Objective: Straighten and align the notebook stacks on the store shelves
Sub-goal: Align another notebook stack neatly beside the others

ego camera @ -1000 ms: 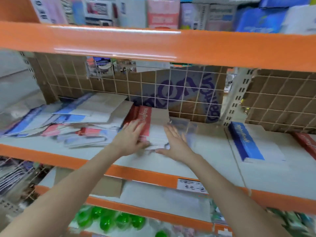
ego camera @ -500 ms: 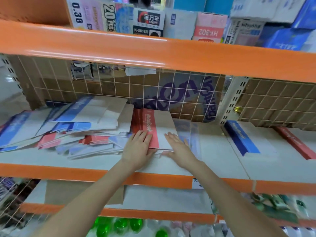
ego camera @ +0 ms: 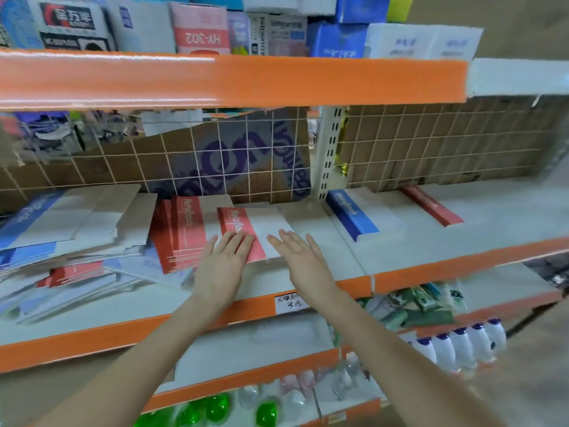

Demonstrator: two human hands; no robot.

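Note:
A red-and-white notebook [ego camera: 261, 226] lies on the middle shelf [ego camera: 338, 257], on top of a small stack. My left hand [ego camera: 223, 266] rests flat on its red spine edge with straight fingers. My right hand [ego camera: 303, 260] lies flat at the notebook's right front corner, fingers straight. To the left a stack of red notebooks [ego camera: 181, 235] sits slanted, and beyond it a messy, fanned-out heap of blue and red notebooks [ego camera: 67, 235]. On the right bay lie a blue-spined notebook stack [ego camera: 354, 215] and a red-spined one [ego camera: 431, 204].
A wire grid backed with cardboard [ego camera: 234, 161] closes the shelf's rear. An orange shelf beam [ego camera: 246, 78] hangs overhead with boxed goods above. A white upright post [ego camera: 328, 152] divides the bays. Bottles [ego camera: 462, 343] and green items [ego camera: 215, 408] fill lower shelves.
The top red-and-white notebook has shifted right, apart from the red stack. Both hands moved right with it, and the view has swung right.

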